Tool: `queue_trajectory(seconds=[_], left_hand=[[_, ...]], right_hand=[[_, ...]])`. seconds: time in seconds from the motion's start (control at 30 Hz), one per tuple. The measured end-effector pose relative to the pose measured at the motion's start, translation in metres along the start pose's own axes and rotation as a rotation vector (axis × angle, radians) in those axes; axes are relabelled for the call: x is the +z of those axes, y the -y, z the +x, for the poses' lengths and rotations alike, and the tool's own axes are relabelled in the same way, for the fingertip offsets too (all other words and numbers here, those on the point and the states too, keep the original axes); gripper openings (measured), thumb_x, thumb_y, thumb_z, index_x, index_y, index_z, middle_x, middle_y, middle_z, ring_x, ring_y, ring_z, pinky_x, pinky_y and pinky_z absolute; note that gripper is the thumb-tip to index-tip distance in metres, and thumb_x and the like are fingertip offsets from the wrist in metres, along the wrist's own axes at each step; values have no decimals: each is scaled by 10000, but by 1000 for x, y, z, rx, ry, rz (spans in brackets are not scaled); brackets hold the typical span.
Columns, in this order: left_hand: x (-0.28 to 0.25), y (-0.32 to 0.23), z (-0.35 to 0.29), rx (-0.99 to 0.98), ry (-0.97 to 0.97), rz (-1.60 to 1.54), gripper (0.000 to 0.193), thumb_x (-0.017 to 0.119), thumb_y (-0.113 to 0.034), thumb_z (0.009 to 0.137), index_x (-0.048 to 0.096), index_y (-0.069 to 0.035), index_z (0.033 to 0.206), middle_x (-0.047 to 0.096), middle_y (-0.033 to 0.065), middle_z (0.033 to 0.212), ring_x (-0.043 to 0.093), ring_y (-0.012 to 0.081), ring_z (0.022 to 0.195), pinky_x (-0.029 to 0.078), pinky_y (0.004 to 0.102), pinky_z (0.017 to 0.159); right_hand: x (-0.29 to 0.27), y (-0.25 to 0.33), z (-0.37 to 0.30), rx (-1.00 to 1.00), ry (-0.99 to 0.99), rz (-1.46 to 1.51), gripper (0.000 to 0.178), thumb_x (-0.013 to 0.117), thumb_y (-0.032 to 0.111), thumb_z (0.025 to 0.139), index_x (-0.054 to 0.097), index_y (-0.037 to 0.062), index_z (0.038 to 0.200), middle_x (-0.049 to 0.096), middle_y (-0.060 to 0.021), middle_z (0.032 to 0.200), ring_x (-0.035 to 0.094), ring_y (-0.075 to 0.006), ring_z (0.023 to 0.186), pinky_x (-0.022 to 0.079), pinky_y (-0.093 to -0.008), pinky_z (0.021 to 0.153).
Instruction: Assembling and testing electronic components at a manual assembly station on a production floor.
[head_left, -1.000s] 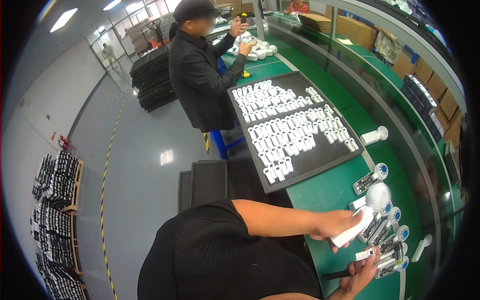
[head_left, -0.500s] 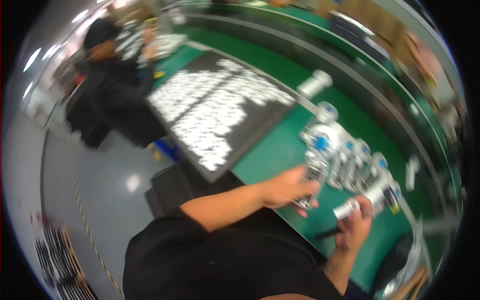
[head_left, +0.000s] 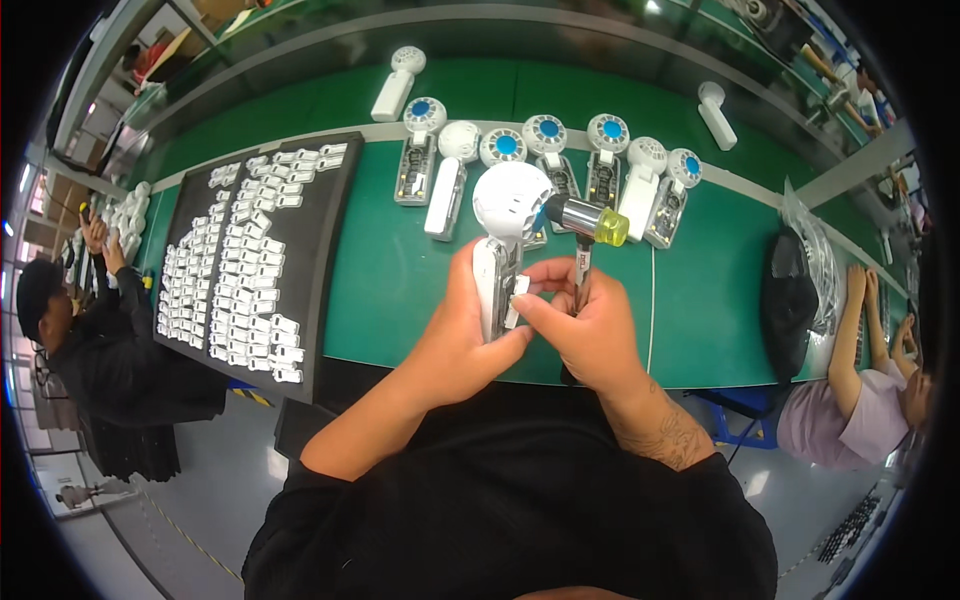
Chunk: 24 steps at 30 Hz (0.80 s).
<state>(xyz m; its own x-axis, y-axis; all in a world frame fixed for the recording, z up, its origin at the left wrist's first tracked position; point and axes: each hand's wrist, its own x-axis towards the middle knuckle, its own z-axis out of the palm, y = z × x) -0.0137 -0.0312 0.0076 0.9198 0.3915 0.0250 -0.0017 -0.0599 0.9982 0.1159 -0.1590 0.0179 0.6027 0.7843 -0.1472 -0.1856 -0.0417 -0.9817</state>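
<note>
My left hand [head_left: 455,335] is closed around the handle of a white handheld fan [head_left: 510,200], held upright over the table's near edge. The side of its handle shows open, with dark inner parts. My right hand [head_left: 590,320] grips a small hammer [head_left: 583,225] with a metal head and a yellow-green face, its head up. Between thumb and fingers that same hand also pinches a small white piece [head_left: 521,288] against the open side of the fan's handle. How far the piece sits in the handle is hidden by the fingers.
Several fans with blue centres [head_left: 547,133] lie beyond my hands on the green table [head_left: 400,270]. A dark tray [head_left: 335,200] of small white pieces is at left. At right lies a black item [head_left: 787,305] beside clear plastic [head_left: 820,260]. Co-workers sit on both sides.
My view has swung round and straightened. The fan and my right hand, which were apart, are now together, with the white piece against the fan's handle. The hammer stays in my right hand.
</note>
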Motion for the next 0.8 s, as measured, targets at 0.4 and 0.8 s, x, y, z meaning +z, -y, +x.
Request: queue_trajectory(seconds=[0.4,0.8], left_hand=[[4,4,-1,-14,-30,25,784,618,-9,899,155,16,1531,546,187,1294,616,285,1153,527,404,963],[-14,-1,1,-134,0,-515,716,576,37,879,248,-87,1503,570,132,1179,630,204,997,589,355,672]], right_hand=[[1,-4,3,-102,-52,-132,311,775,80,893,633,-37,1143,624,5,829,464,-4,613,363,-180,561],[-26,16,-40,-503,16,-266,248,588,119,1019,639,-29,1211,681,-53,792,634,-143,650,492,-302,586]])
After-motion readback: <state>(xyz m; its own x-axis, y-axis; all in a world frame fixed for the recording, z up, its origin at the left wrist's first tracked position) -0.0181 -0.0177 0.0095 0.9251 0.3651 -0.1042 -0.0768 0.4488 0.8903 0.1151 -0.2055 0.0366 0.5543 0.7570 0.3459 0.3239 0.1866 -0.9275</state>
